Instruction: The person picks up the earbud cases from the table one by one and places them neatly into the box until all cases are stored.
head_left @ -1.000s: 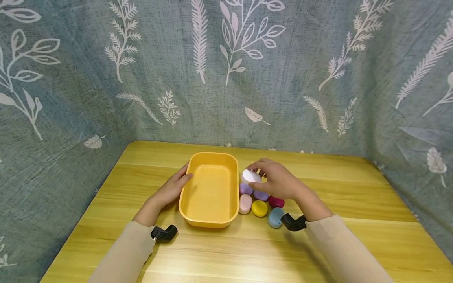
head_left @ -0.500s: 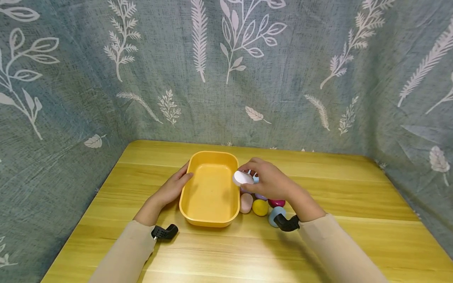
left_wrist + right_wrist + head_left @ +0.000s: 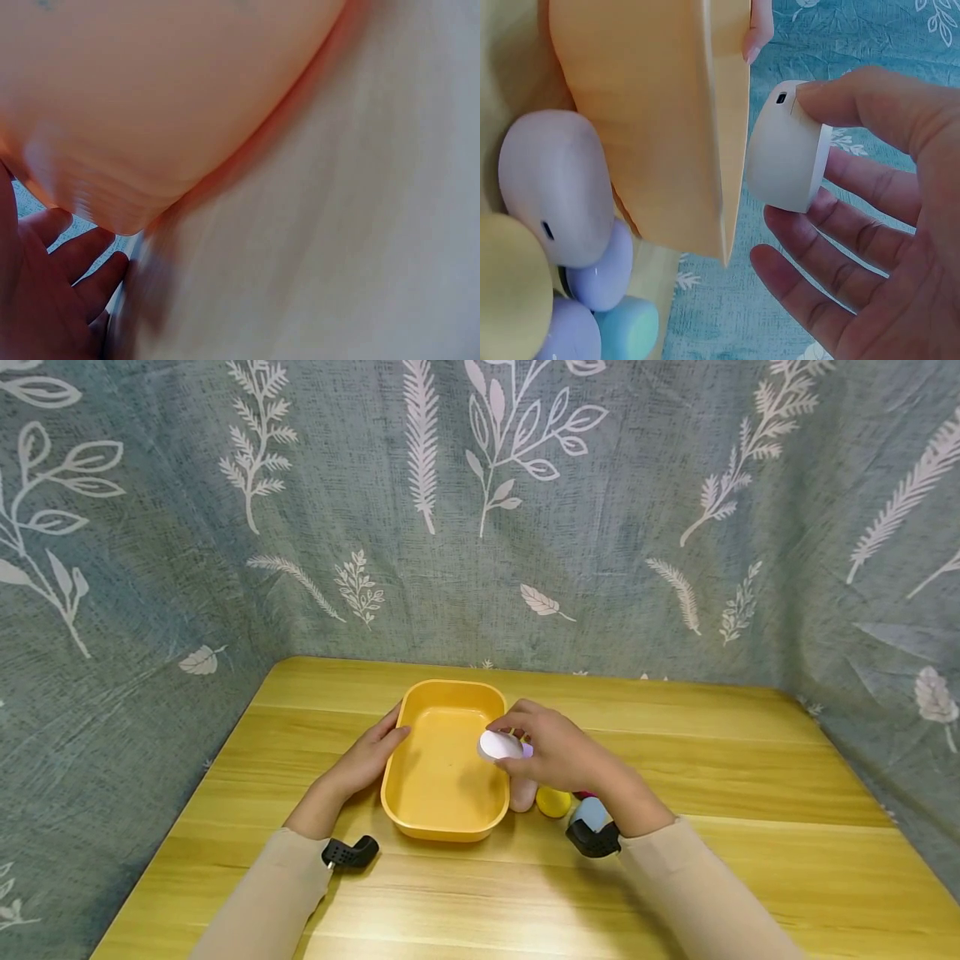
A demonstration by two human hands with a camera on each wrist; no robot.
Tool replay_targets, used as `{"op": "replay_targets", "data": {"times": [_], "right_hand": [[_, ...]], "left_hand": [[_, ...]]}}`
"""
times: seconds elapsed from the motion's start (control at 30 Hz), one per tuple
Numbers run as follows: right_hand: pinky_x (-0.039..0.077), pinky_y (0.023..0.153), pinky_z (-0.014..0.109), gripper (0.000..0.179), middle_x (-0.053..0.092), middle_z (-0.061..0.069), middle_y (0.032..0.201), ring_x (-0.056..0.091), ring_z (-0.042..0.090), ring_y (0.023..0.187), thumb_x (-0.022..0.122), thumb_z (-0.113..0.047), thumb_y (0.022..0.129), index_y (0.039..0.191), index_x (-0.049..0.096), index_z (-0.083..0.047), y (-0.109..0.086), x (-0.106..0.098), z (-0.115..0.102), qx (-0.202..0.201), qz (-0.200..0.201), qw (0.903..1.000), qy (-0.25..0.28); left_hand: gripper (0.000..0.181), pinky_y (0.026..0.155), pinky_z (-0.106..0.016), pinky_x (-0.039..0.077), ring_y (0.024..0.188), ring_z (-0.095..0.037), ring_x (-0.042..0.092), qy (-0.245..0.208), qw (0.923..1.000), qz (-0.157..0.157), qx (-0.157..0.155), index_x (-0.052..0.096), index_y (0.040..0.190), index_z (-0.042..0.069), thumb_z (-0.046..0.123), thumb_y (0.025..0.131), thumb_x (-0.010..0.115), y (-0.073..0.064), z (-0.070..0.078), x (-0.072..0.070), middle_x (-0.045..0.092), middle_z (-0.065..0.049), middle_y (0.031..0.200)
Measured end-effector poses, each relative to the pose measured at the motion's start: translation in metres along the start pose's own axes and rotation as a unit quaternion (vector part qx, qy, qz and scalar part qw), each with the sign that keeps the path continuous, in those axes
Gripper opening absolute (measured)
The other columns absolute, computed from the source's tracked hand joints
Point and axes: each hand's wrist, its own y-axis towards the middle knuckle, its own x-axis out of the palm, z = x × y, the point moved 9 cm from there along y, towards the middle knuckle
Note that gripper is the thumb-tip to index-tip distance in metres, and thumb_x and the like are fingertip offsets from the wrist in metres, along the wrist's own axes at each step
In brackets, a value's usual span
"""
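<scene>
My left hand (image 3: 363, 760) grips the left wall of a yellow plastic tub (image 3: 442, 785), with the thumb over the rim and the fingers outside. The tub's inside holds nothing. My right hand (image 3: 558, 752) pinches a white rounded case (image 3: 497, 746) between thumb and fingers, over the tub's right rim. In the right wrist view, a small dark port shows on the white case (image 3: 784, 150), whose flat face turns toward the palm. Right of the tub lie a pale pink case (image 3: 522, 795), a yellow one (image 3: 553, 802) and a blue one (image 3: 589, 812).
In the right wrist view, purple cases (image 3: 604, 270) and a turquoise one (image 3: 630, 330) sit beside the pink one. The right forearm and hand hide part of this group in the head view. A patterned curtain (image 3: 465, 610) hangs behind the wooden table (image 3: 712, 760).
My right hand has carried the white case leftward, from above the other cases to over the tub's right rim. The left hand and the tub have stayed in place.
</scene>
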Motion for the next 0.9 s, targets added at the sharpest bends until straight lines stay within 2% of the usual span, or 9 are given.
{"op": "replay_targets", "data": {"times": [0.17,0.57,0.77,0.9], "right_hand": [[0.052,0.087,0.033,0.038,0.064,-0.001,0.12,0.061,0.014,0.102,0.078,-0.024,0.093,0.13,0.071,-0.015,0.0,0.008,-0.002,0.005,-0.006,1.0,0.004],[0.05,0.081,0.028,0.036,0.064,-0.001,0.118,0.059,0.015,0.094,0.077,-0.025,0.094,0.128,0.072,-0.015,0.002,0.021,-0.009,-0.013,-0.007,0.9998,-0.013],[0.05,0.075,0.025,0.038,0.063,0.001,0.119,0.06,0.017,0.087,0.078,-0.023,0.094,0.13,0.071,-0.014,0.003,0.027,-0.01,-0.006,-0.018,0.9998,-0.001],[0.051,0.077,0.025,0.038,0.063,0.001,0.119,0.06,0.015,0.086,0.078,-0.023,0.094,0.13,0.072,-0.014,0.004,0.03,-0.011,-0.001,-0.022,0.9998,-0.003]], "left_hand": [[0.059,0.124,-0.054,0.032,0.159,-0.028,0.024,-0.003,1.0,-0.002,0.001,0.008,0.167,0.034,0.036,0.115,0.035,0.001,-0.002,0.001,0.007,0.002,0.176],[0.062,0.124,-0.053,0.031,0.16,-0.026,0.02,-0.009,0.9999,-0.01,0.011,0.007,0.167,0.036,0.043,0.113,0.037,-0.001,0.002,0.002,0.005,0.005,0.175],[0.062,0.125,-0.053,0.031,0.161,-0.027,0.019,-0.005,0.9999,-0.007,0.006,0.008,0.167,0.035,0.043,0.113,0.037,-0.001,0.002,0.001,0.006,0.004,0.176],[0.062,0.125,-0.052,0.03,0.161,-0.026,0.019,-0.006,0.9999,-0.006,0.005,0.008,0.167,0.035,0.042,0.113,0.037,-0.001,0.002,0.0,0.006,0.005,0.175]]}}
